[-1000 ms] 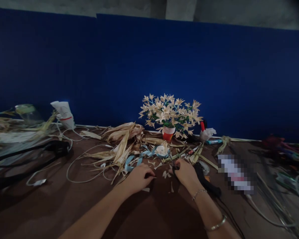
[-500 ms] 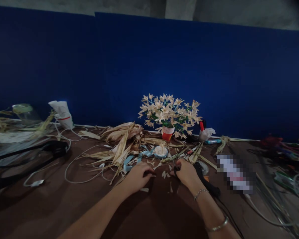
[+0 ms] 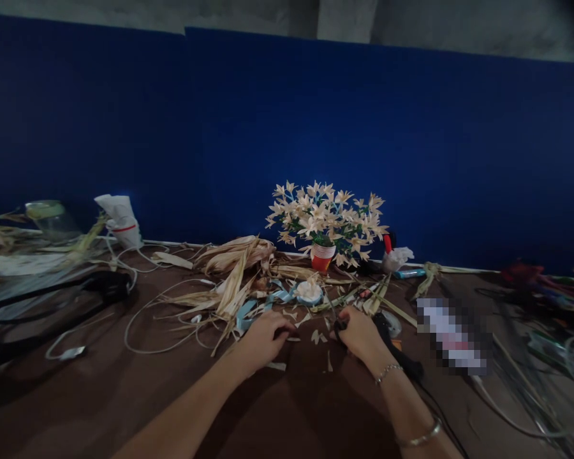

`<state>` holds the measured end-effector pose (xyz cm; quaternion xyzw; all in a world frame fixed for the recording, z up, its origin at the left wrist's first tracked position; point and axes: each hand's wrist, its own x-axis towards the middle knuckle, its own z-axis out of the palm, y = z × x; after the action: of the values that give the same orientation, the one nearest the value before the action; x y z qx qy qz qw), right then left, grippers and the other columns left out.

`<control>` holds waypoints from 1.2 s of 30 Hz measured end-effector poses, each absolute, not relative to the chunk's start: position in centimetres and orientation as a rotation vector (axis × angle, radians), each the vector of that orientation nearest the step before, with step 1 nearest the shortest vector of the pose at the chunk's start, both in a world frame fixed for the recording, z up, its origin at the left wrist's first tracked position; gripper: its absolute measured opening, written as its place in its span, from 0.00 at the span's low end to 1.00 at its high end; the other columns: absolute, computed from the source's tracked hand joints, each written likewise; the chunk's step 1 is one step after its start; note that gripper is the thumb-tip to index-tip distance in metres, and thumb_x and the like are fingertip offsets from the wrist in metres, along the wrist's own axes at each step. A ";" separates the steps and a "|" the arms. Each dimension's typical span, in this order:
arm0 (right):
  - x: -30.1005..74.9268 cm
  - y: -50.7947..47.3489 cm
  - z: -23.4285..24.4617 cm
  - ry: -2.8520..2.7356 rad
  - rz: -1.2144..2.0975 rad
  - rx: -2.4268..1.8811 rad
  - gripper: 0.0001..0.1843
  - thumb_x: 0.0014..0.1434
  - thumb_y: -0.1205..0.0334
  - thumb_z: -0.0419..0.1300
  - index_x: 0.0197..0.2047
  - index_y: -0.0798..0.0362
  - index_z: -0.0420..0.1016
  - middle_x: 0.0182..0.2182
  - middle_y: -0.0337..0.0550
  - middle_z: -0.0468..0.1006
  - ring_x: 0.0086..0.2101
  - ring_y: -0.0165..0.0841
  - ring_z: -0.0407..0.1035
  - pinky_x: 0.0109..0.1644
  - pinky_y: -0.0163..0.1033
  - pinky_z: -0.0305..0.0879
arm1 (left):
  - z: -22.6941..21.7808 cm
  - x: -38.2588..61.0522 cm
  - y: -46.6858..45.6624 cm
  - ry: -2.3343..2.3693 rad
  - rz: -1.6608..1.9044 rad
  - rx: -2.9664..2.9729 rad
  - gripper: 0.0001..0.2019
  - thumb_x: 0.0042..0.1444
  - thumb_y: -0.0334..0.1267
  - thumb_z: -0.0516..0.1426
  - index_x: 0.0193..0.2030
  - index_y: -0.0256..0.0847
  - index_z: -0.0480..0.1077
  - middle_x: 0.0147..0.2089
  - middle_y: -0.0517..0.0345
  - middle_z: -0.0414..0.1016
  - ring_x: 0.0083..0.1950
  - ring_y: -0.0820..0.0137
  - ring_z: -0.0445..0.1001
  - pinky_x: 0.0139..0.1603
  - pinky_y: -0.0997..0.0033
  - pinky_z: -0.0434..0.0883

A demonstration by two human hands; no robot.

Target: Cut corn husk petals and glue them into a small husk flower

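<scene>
A pale scrap (image 3: 293, 339), perhaps freshly cut, now shows by the left hand (image 3: 264, 336), whose grip I cannot tell; at three o'clock, the right hand (image 3: 361, 333) grips scissors (image 3: 339, 326).

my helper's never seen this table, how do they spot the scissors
Start at the blue panel, then the pale flowers in the red cup before it. Below that, the right hand holds the scissors. Their dark handle and metal blade set them apart from the pale scraps nearby.
</scene>
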<state>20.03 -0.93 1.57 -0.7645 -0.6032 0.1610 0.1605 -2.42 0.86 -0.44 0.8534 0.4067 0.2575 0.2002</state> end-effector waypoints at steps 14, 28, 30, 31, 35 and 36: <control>17.8 -1.9 1.3 -1.954 -0.013 -1.990 0.05 0.52 0.61 0.56 0.28 0.52 0.71 0.32 0.43 0.70 0.36 0.34 0.65 0.35 0.34 0.55 | -0.3 -2.8 1.1 1.207 0.988 2.300 0.11 0.52 0.28 0.50 0.35 0.42 0.73 0.35 0.56 0.75 0.39 0.68 0.70 0.43 0.69 0.66; 15.1 -2.3 0.8 -2.273 0.173 -1.449 0.07 0.54 0.72 0.52 0.29 0.54 0.70 0.32 0.42 0.67 0.36 0.32 0.61 0.40 0.35 0.57 | 2.4 -5.5 0.9 1.249 0.466 2.206 0.08 0.48 0.38 0.54 0.30 0.40 0.74 0.26 0.60 0.74 0.27 0.72 0.70 0.27 0.77 0.63; 14.8 -2.3 0.6 -2.297 0.173 -1.481 0.07 0.54 0.72 0.53 0.29 0.54 0.71 0.33 0.42 0.66 0.36 0.32 0.61 0.40 0.35 0.57 | 2.7 -6.3 0.8 1.223 0.275 2.190 0.07 0.44 0.38 0.56 0.29 0.40 0.73 0.23 0.62 0.72 0.25 0.73 0.69 0.23 0.79 0.60; 14.8 -2.3 0.6 -2.299 0.174 -1.502 0.07 0.53 0.72 0.53 0.29 0.54 0.71 0.33 0.43 0.66 0.36 0.32 0.61 0.40 0.35 0.57 | 2.8 -6.5 0.6 1.213 0.236 2.194 0.08 0.42 0.37 0.56 0.30 0.40 0.73 0.23 0.63 0.72 0.24 0.73 0.68 0.22 0.79 0.59; 15.1 -2.2 0.7 -2.283 0.179 -1.543 0.09 0.54 0.72 0.52 0.29 0.54 0.72 0.33 0.44 0.67 0.36 0.32 0.61 0.40 0.35 0.58 | 3.0 -6.5 0.0 1.201 0.180 2.241 0.10 0.40 0.37 0.57 0.32 0.43 0.72 0.24 0.65 0.71 0.24 0.74 0.67 0.20 0.79 0.56; 15.2 -2.2 0.7 -2.274 0.172 -1.539 0.09 0.55 0.72 0.51 0.30 0.54 0.72 0.34 0.44 0.67 0.36 0.33 0.61 0.41 0.36 0.58 | 2.9 -6.2 -0.1 1.191 0.162 2.253 0.10 0.40 0.38 0.58 0.32 0.43 0.72 0.24 0.65 0.71 0.24 0.74 0.67 0.20 0.79 0.56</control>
<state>15.15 -2.23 0.73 -0.5488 -0.8108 0.0613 0.1941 -6.21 -0.14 2.89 0.8445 0.4462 0.0609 0.2898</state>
